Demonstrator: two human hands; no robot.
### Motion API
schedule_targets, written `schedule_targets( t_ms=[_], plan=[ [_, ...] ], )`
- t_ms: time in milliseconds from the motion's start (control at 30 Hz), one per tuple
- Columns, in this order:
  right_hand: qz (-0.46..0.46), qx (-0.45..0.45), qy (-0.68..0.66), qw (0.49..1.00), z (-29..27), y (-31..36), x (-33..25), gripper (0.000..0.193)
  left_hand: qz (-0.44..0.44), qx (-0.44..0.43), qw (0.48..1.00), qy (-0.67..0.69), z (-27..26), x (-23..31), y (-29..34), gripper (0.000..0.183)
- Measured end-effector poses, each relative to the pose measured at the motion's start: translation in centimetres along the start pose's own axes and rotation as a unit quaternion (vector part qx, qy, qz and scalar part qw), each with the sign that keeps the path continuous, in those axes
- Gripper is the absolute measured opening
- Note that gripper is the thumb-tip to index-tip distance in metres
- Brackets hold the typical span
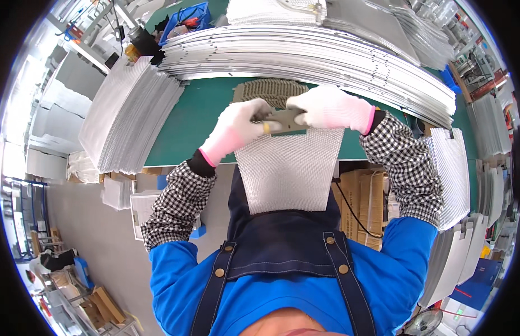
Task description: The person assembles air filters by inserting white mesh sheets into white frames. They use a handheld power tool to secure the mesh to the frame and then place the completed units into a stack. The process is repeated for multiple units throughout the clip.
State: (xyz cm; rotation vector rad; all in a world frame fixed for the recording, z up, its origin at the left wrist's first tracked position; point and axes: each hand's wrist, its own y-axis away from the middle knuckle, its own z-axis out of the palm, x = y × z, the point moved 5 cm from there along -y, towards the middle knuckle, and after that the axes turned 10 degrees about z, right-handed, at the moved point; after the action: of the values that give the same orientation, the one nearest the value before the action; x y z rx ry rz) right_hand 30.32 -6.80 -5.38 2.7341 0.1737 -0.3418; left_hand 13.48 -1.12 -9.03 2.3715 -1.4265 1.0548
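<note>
My left hand (pixel 243 124), in a white glove with a pink cuff, pinches the left end of a small flat grey plate (pixel 288 121). At the plate's other end, the fingers of my right hand (pixel 330 108) are closed on it, gloved the same way. The plate lies along the top edge of a silvery mesh sheet (pixel 291 173), which slopes down over the table edge to my lap. Whether the plate is joined to the sheet I cannot tell. Just beyond my hands lies a pile of similar grey-brown plates (pixel 271 91) on the green table (pixel 184 120).
Long white metal strips (pixel 305 56) are piled across the back of the table. A tall stack of mesh sheets (pixel 128 115) stands left, and another mesh sheet (pixel 451 173) leans right. A blue bin (pixel 187 21) sits far left; cardboard boxes (pixel 363 199) are under the table.
</note>
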Motion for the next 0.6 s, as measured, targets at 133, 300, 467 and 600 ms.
schedule_targets(
  t_ms=[133,300,467,600],
  plan=[
    [0.038,0.023,-0.101,0.994,2.5,0.1,4.1,0.059,0.006,0.029,0.992,0.120,-0.5,-1.6,0.4,0.029],
    [0.014,-0.045,-0.082,0.995,3.6,0.2,5.1,0.052,0.081,0.001,0.991,0.106,0.1,-1.7,0.1,0.025],
    [0.027,-0.073,-0.107,0.991,2.3,0.8,3.4,0.039,0.119,-0.073,0.989,-0.048,-1.0,2.0,-1.6,0.029],
    [0.007,-0.056,-0.097,0.994,1.7,1.3,1.7,0.035,0.098,-0.277,0.954,-0.056,2.3,3.3,-4.3,0.038]
  ],
)
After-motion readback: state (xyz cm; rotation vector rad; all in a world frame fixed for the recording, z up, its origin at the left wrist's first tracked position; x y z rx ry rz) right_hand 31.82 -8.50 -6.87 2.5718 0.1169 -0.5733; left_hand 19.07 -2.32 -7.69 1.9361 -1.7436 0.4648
